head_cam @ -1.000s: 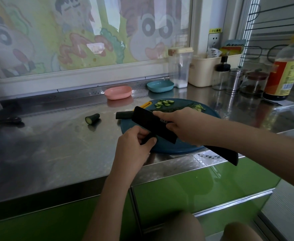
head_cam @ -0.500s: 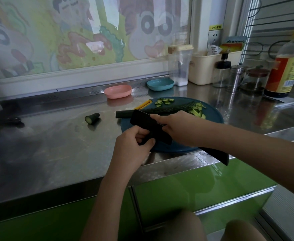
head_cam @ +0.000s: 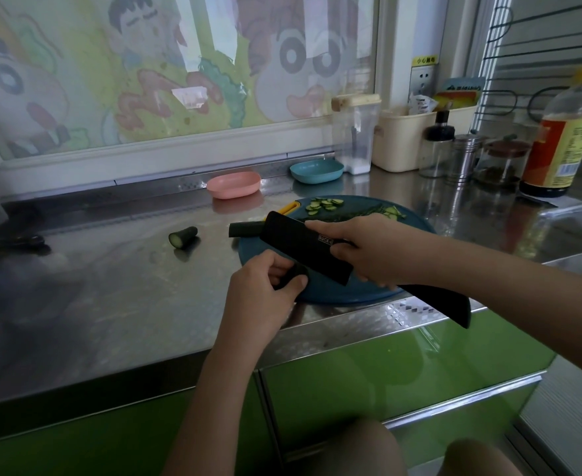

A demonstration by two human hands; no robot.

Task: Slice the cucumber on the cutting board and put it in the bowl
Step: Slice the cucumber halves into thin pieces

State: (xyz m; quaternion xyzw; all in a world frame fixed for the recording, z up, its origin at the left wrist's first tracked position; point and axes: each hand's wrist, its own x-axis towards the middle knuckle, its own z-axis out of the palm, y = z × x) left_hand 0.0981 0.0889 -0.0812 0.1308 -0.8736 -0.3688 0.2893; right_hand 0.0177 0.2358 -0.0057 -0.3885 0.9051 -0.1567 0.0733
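Note:
A round blue cutting board (head_cam: 334, 292) lies at the counter's front edge. The dark cucumber (head_cam: 245, 230) lies across the board, its middle hidden behind the black knife (head_cam: 303, 247). Cut slices (head_cam: 324, 204) sit at the board's far side. My right hand (head_cam: 368, 250) grips the knife where blade meets handle and holds it above the board, with the handle pointing right. My left hand (head_cam: 265, 297) pinches a small dark cucumber piece (head_cam: 289, 274) just under the blade's near edge. A pink bowl (head_cam: 233, 184) and a blue bowl (head_cam: 316, 171) stand behind the board.
A cucumber end (head_cam: 183, 237) lies on the steel counter left of the board. A clear canister (head_cam: 355, 135), a cream box (head_cam: 403, 139), several jars and a sauce bottle (head_cam: 564, 139) line the back right. A sink edge (head_cam: 574, 262) is at the right.
Both hands and the knife stay almost where they were. Only the view shifts a little.

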